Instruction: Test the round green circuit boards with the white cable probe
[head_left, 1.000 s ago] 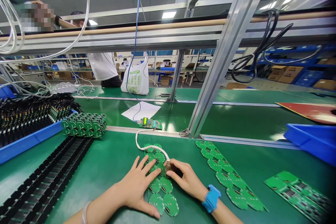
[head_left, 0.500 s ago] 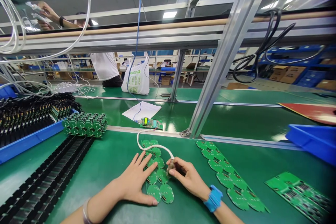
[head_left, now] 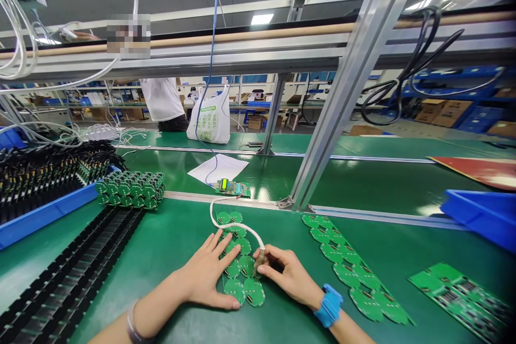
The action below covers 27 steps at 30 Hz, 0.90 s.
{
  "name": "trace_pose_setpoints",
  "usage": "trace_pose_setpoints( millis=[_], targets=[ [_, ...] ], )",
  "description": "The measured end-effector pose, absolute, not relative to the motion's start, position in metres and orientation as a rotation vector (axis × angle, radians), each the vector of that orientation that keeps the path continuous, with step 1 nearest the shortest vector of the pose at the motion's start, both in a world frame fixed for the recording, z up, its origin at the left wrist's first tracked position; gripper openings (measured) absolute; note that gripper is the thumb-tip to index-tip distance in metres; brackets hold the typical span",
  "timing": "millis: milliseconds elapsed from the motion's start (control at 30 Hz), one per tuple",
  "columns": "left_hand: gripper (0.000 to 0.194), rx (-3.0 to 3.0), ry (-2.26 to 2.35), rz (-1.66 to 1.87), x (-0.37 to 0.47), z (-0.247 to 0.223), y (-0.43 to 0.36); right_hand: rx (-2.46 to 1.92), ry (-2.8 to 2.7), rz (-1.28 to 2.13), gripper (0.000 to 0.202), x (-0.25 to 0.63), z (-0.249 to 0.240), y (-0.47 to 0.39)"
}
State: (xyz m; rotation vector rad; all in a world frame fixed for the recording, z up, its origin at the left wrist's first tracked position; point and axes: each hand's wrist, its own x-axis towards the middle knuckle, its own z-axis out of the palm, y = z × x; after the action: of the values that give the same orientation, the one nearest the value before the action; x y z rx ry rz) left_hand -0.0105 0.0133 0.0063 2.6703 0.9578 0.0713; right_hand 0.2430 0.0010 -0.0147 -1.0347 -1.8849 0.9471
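My left hand [head_left: 203, 274] lies spread over a strip of round green circuit boards [head_left: 255, 293], its fingers across the left column. Between thumb and fingers of my right hand [head_left: 288, 274] is a small brownish test probe [head_left: 259, 262], held upright at the strip's right edge. Its tip is low against one of the round boards; whether it touches cannot be made out. From the probe a white cable [head_left: 242, 225] curves back to a small circuit board with a lit yellow-green display [head_left: 224, 185].
A second strip of round boards [head_left: 342, 255] and a rectangular circuit panel [head_left: 455, 293] lie to the right, near a blue bin [head_left: 479, 215]. On the left are stacked round boards [head_left: 131, 191], black slotted rails [head_left: 80, 269] and a cable-filled blue tray [head_left: 52, 217]. A metal post [head_left: 336, 91] rises ahead.
My right hand has brought the probe slightly down and left along the strip. My left hand stays spread on the boards. Behind the frame, another person's raised hands have lowered.
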Motion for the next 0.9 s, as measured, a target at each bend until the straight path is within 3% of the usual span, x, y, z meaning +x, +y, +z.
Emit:
trace_pose_setpoints(
  millis=[900],
  targets=[
    [0.113,2.677,0.979,0.032,-0.0103,0.0066,0.0134,-0.987,-2.067,0.763,0.027,0.2385,-0.0123,-0.0050]
  ],
)
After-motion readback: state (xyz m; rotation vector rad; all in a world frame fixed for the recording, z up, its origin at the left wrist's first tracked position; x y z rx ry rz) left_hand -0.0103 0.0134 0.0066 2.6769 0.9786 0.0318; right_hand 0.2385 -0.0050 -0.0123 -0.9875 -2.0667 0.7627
